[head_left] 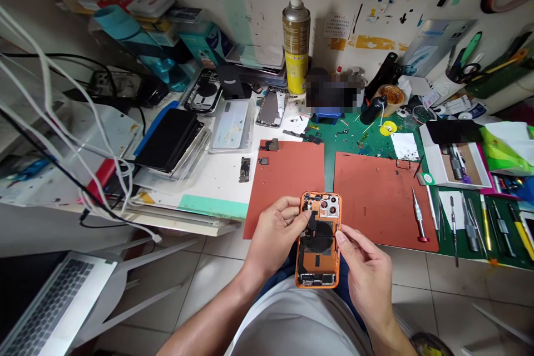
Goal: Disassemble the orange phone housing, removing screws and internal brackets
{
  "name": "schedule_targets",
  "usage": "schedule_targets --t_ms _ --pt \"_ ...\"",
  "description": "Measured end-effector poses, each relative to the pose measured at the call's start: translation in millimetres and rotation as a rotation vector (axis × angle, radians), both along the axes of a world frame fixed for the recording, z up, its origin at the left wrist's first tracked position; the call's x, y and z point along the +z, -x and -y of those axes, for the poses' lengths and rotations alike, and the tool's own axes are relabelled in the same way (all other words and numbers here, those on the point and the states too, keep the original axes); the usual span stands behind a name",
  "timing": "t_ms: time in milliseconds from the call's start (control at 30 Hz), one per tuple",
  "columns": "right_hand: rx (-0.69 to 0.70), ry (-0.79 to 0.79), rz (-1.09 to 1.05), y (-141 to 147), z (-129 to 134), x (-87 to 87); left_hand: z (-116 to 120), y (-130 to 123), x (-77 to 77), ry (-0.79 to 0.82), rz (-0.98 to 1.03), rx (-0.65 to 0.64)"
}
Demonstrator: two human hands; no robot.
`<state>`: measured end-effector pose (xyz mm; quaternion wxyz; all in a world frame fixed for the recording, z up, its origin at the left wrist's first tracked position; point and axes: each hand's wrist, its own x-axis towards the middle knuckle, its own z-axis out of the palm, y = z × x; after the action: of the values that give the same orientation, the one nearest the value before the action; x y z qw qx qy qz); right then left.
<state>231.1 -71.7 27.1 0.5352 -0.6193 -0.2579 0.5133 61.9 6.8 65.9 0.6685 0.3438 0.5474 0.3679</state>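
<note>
An orange phone housing (311,262) is held upright over my lap, its inner side facing me. Inside it show a dark round coil, camera openings at the top and small parts along the bottom. My left hand (277,231) grips the upper left edge, with the thumb over the inside near the top. On the other side, my right hand (365,264) pinches the right edge between thumb and fingers. Just beyond the housing lie two reddish-brown mats, the left mat (287,178) and the right mat (375,200).
A logic board (245,169) and small parts lie by the left mat. A screwdriver (418,214) rests on the right mat, with several tools beside it. A spray can (296,44) stands at the back. Cables (92,150) hang at left above a laptop (62,300).
</note>
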Motion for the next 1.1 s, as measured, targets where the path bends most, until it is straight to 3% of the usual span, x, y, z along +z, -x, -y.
schedule_targets --t_ms 567,667,767,867,967,1100 --pt "-0.011 0.063 -0.018 4 -6 3.8 -3 -1 -0.5 0.021 0.004 0.032" --pt "-0.039 -0.01 0.121 9 -11 10.7 -3 -3 -0.2 0.015 0.0 0.05" --pt "-0.087 -0.189 0.464 16 -15 18.7 -2 -4 -0.7 0.002 -0.012 0.068" --pt "-0.023 -0.338 0.722 26 -20 23.9 2 -6 -2.6 -0.023 -0.023 0.086" --pt "-0.003 -0.379 0.769 35 -27 25.3 6 -8 -4.9 -0.046 -0.035 0.094" --pt "0.015 -0.271 0.712 41 -36 25.9 8 -9 -6.8 -0.056 -0.04 0.092"
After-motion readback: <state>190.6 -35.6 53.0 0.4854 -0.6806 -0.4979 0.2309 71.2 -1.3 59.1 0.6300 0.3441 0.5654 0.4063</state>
